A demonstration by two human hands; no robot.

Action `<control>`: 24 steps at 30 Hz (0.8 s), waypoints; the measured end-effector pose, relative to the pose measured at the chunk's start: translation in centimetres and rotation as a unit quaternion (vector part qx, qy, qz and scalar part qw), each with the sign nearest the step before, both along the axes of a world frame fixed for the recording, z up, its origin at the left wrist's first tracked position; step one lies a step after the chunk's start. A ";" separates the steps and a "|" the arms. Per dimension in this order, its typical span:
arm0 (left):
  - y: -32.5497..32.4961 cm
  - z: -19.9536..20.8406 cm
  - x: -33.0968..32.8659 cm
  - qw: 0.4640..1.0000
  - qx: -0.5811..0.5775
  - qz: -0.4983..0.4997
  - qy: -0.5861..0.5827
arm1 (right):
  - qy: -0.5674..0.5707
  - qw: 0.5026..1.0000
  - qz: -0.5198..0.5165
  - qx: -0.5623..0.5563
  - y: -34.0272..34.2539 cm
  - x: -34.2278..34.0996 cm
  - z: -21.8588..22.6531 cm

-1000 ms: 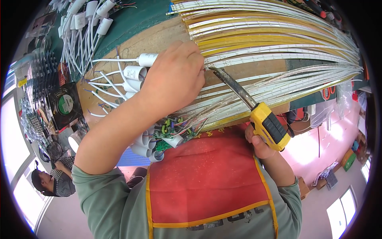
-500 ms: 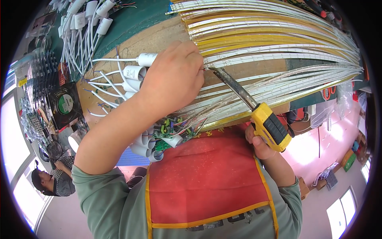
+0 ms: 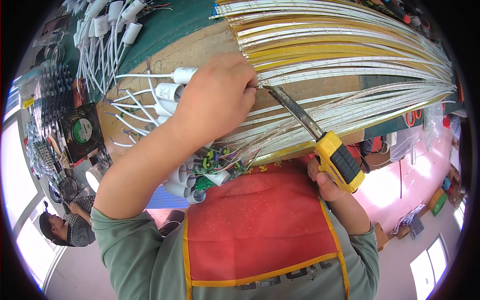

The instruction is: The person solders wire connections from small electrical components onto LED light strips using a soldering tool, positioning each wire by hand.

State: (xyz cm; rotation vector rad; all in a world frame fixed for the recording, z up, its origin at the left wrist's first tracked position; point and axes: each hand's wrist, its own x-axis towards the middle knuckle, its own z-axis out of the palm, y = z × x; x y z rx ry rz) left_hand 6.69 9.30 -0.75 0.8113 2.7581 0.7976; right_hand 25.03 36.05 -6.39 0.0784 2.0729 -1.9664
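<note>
My right hand (image 3: 326, 184) grips a soldering iron (image 3: 339, 162) with a yellow and black handle. Its dark, worn tip slants up and left to the end of a white LED strip (image 3: 300, 75). Just left of that tip, my left hand (image 3: 217, 97) is closed in a pinch, fingertips by the strip's end. A thin bit of wire seems to show there, but the fingers hide most of it. Beneath my left forearm lie small green circuit boards (image 3: 212, 165) with thin wires running toward more strips.
White caps with cables (image 3: 170, 92) lie left of my hand, and another bundle (image 3: 100, 27) sits at the upper left. A black fan (image 3: 80, 132) stands at the table's left side. Many strips (image 3: 330, 30) fan out rightward. Another person (image 3: 70, 222) is at far left.
The soldering iron's handle has dropped very slightly, its tip staying by the strip's end. My left hand has shifted only a little, still pinched.
</note>
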 end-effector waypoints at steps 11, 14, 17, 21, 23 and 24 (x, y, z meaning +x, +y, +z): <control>0.0 -0.1 -0.1 1.000 0.011 -0.010 0.009 | 0.042 0.999 0.005 0.030 -0.1 0.1 -0.3; 0.1 -0.1 0.0 1.000 0.001 -0.008 0.018 | 0.043 0.999 -0.015 0.017 -0.5 0.0 -0.3; 0.3 -0.2 0.0 1.000 -0.006 -0.002 0.019 | 0.043 0.999 -0.002 0.017 -0.2 0.1 -0.6; 0.2 -0.2 0.0 1.000 -0.013 -0.003 0.025 | 0.051 0.999 -0.003 0.019 -0.4 -0.1 -0.5; 0.2 -0.1 0.0 1.000 -0.014 -0.003 0.025 | 0.039 0.999 0.005 0.019 -0.3 -0.1 -0.5; 0.3 -0.1 0.0 1.000 -0.015 -0.002 0.025 | 0.039 0.999 0.005 0.019 -0.3 -0.2 -0.4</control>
